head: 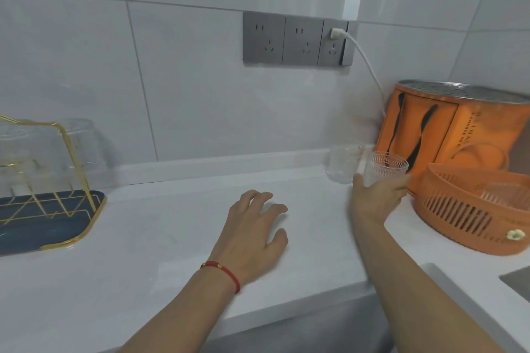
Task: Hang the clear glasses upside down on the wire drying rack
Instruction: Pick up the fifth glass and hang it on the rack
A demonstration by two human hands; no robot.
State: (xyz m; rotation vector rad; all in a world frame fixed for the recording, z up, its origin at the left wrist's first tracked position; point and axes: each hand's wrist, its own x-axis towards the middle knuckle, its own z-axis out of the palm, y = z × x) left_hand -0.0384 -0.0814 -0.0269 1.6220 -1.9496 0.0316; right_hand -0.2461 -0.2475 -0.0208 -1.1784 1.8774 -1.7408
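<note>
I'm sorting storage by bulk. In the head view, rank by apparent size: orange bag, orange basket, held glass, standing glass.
1. orange bag
2. orange basket, though it sits nearer the camera
3. held glass in the right hand and standing glass: look alike

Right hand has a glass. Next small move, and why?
Probably carry it left toward the gold wire rack and turn it mouth-down. The right hand holds the ribbed glass upright, far from the rack; the left hand rests empty on the counter.

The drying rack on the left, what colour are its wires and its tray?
Gold wires on the drying rack, over a dark blue tray; head view.
</note>
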